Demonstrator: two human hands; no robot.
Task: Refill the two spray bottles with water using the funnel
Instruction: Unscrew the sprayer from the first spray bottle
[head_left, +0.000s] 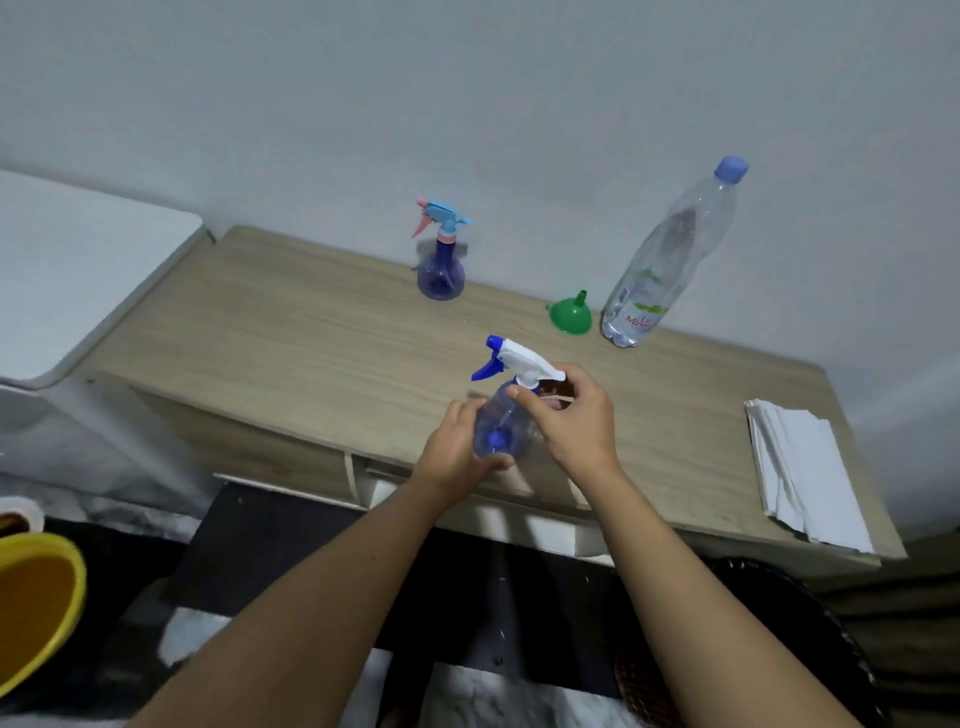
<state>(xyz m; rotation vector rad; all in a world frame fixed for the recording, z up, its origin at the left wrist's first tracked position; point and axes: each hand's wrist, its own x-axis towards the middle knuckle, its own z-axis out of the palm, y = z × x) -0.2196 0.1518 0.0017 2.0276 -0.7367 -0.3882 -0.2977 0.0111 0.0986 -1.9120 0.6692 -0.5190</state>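
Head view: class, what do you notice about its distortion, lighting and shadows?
Head view: wide-angle bending curves the desk edges and tilts the water bottle; lighting is soft and dim, without harsh glare; the far spray bottle casts only a faint shadow.

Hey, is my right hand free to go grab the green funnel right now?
Probably not yet: the right hand grips the spray head of the bottle the left hand holds. The path to the green funnel looks clear.
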